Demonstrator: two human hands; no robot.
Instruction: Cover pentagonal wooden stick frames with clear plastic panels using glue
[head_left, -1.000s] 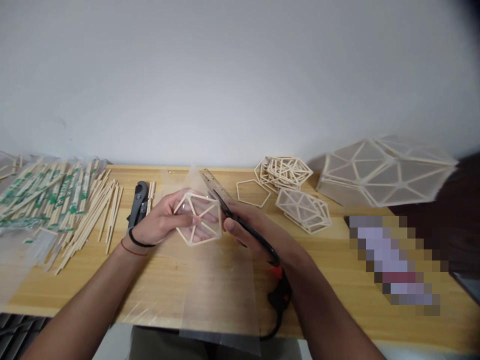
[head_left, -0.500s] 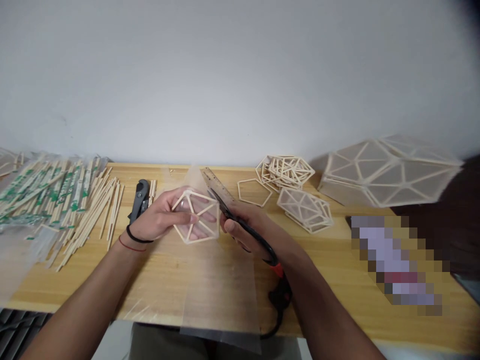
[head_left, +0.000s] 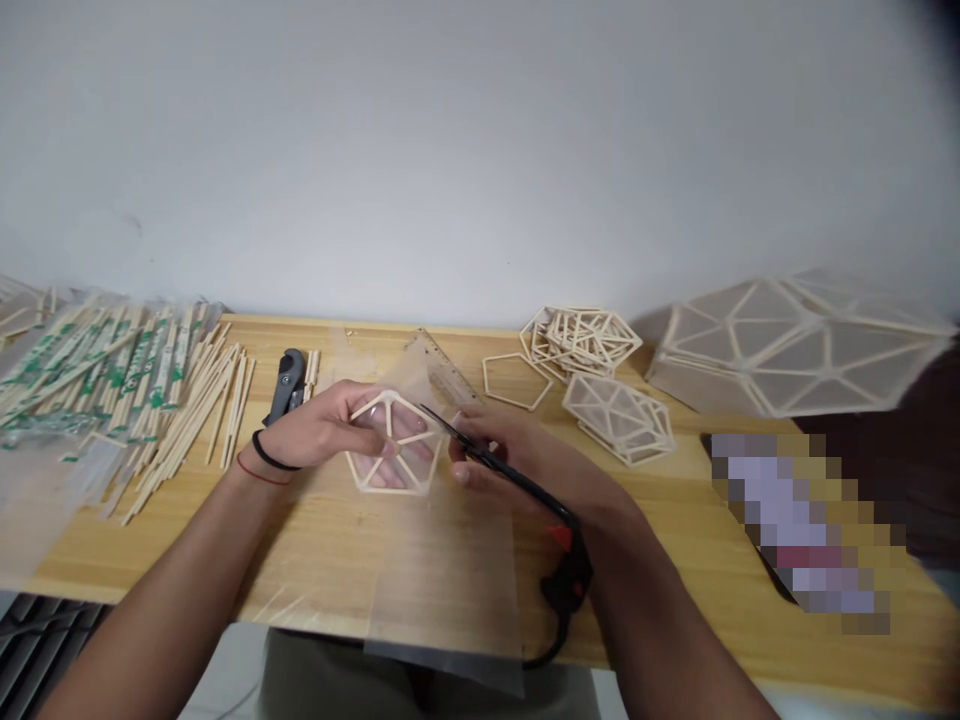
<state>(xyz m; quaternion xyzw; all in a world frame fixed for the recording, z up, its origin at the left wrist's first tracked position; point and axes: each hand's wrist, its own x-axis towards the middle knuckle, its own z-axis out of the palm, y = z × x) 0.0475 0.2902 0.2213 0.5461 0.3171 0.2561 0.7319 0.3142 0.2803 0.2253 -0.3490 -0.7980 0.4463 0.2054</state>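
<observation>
My left hand (head_left: 337,425) grips a pentagon frame of wooden sticks (head_left: 390,397), thumb on its near face and fingers behind it. Spokes meet at the frame's middle, and translucent film backs it, with my fingers showing through. My right hand (head_left: 502,450) is closed around black scissors (head_left: 448,428), whose blades point at the frame's right edge. The handle loops are partly hidden. Below the right wrist is a black and red corded tool (head_left: 568,585), partly covered by the forearm. A translucent sheet (head_left: 450,590) lies under the hands and hangs over the table's front edge.
Wrapped chopsticks (head_left: 112,365) and loose sticks (head_left: 184,420) lie left, near a grey cutter (head_left: 287,385). Behind my hands is a set square (head_left: 442,365). Stick frames (head_left: 581,340), film-covered panels (head_left: 619,415) and a large panelled structure (head_left: 810,345) stand right, behind a pixelated object (head_left: 795,530).
The pentagon frame has turned a little in my left hand. The scissors have tilted flatter, their tips still beside the frame's right edge. The whole view has shifted slightly.
</observation>
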